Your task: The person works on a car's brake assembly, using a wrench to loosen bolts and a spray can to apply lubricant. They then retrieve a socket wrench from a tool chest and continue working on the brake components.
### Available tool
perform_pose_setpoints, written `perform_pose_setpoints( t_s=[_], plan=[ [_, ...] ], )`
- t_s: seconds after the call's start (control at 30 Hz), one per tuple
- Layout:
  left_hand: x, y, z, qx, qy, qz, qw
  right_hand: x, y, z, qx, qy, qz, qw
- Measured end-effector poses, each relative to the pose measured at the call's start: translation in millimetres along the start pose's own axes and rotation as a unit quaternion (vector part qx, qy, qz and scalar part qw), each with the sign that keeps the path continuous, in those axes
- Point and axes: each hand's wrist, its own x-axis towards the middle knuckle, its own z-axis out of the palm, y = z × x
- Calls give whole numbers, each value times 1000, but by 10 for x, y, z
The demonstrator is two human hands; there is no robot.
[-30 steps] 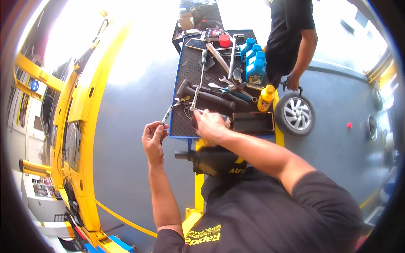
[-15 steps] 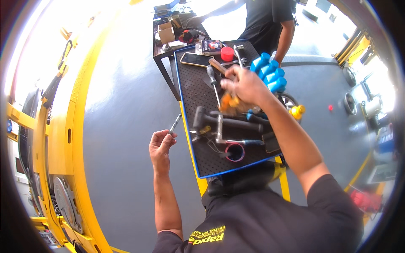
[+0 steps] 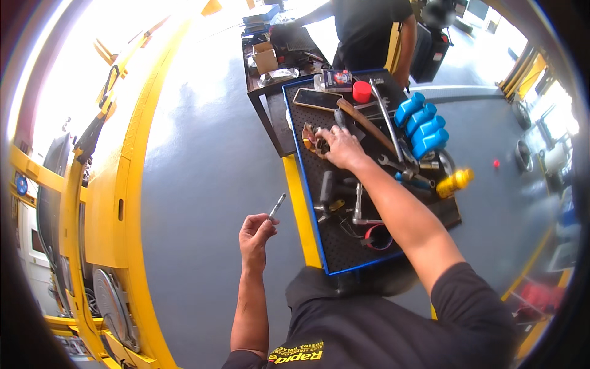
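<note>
my left hand [image 3: 257, 231]: fingers narrow on a slim metal rod [image 3: 278, 205], pinched low, seemingly to leave its tip clear at one o'clock; my right hand [image 3: 343, 147], towards two o'clock from it: over a crumpled bundle [image 3: 309, 136] on the tray [image 3: 335, 255], grip unclear

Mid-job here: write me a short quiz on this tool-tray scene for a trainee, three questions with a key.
1. True or false: the left hand holds a slim metal rod out beyond the left edge of the blue-edged tray.

2. Which of these is nearest the right hand?
A) yellow bottle
B) wooden handle
C) red lid

3. How many blue bottles stand in the row on the tray's right side?

Key: 1 true; 2 B; 3 four.
</note>
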Motion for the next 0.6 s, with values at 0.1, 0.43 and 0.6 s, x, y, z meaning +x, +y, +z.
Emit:
perform_pose_setpoints(
  t_s=[0.1,0.43,0.6],
  plan=[
    [143,253,-310,32,-17,-21,999,128,-77,162,44,64,7,997],
    [2736,1100,-966,124,-195,61,971,970,-482,-154,77,-57,112,989],
    [4055,2018,-204,341,-317,238,853,888,-784,-446,287,-32,116,950]
  ],
)
